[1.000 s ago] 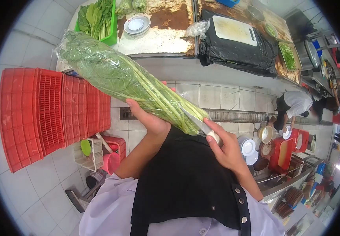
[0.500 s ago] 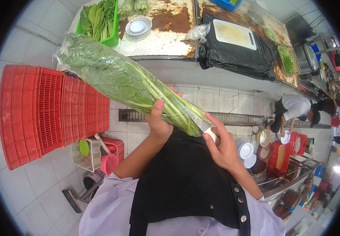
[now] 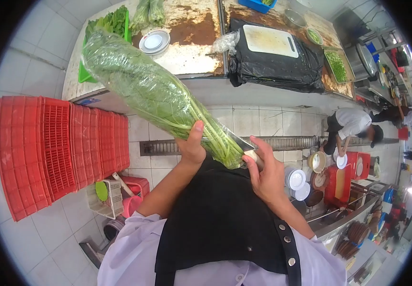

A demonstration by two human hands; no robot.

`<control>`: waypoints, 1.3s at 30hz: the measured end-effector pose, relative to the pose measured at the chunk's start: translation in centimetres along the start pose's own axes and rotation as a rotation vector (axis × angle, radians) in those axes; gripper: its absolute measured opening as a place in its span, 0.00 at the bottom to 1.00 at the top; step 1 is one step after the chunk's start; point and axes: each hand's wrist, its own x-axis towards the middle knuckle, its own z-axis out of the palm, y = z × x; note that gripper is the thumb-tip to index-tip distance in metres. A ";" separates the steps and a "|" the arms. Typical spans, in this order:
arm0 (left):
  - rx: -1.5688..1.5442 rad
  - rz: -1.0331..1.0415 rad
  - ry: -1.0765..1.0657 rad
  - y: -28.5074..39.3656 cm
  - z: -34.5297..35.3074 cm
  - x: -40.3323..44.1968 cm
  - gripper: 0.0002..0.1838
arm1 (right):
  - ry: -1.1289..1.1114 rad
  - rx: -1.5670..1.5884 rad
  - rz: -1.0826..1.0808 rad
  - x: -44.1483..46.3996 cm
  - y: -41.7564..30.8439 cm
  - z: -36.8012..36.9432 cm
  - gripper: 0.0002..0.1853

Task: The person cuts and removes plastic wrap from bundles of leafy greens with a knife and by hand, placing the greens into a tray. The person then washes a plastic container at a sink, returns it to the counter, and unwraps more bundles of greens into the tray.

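A long bundle of leafy greens (image 3: 144, 86) in clear plastic wrap slants across my front, leaves at the upper left, stems toward me. My left hand (image 3: 192, 147) is closed around its stem end, thumb on top and fingers hidden beneath. My right hand (image 3: 269, 170) grips the pale handle of a knife (image 3: 252, 156) between thumb and fingers. The blade lies along the right side of the stems, partly hidden; whether it touches the wrap I cannot tell.
Red crates (image 3: 49, 148) are stacked at the left. Ahead, a rusty counter (image 3: 191, 62) bears a green basket (image 3: 85, 71), small plates (image 3: 154, 42) and a white cutting board (image 3: 270, 41) on black plastic. A floor drain (image 3: 282, 143) crosses ahead. Another person (image 3: 351, 124) bends over dishes at the right.
The bundle's leafy end now covers more of the green basket. The knife blade shows darker and more edge-on beside the stems. Both hands keep their grips; the whole view has shifted slightly.
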 end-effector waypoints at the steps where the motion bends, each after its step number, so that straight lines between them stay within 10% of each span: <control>1: 0.024 0.046 -0.002 0.1 0.3 0.5 0.24 | 0.003 0.019 0.066 0.0 -0.2 0.0 0.30; 8: 0.172 0.131 -0.097 1.1 0.8 4.5 0.22 | -0.032 0.088 0.426 0.0 -1.0 -2.0 0.31; 12: 0.576 0.151 -0.131 3.6 -10.1 9.3 0.23 | 0.584 -0.364 0.363 -0.7 7.9 -15.5 0.32; 15: 0.853 0.151 -0.136 7.7 -18.9 10.6 0.25 | 0.308 -0.232 0.646 -3.1 9.2 -18.5 0.41; 22: 0.667 0.076 0.152 4.8 -22.4 4.4 0.34 | -0.145 0.029 0.375 4.3 18.2 0.7 0.35; 27: 0.891 -0.002 0.075 4.8 -16.7 -1.4 0.37 | 0.213 -0.043 0.444 22.8 31.0 14.3 0.41; 30: 0.943 -0.093 -0.027 7.2 -14.4 -4.0 0.39 | 0.206 -0.012 0.692 30.5 30.7 13.5 0.49; 36: 1.209 0.035 0.014 4.6 -18.7 -10.5 0.42 | 0.272 0.372 0.584 32.1 27.5 10.3 0.58; 39: 1.213 -0.255 -0.194 0.7 -19.6 -5.8 0.52 | 0.362 0.223 0.362 28.2 33.6 14.7 0.65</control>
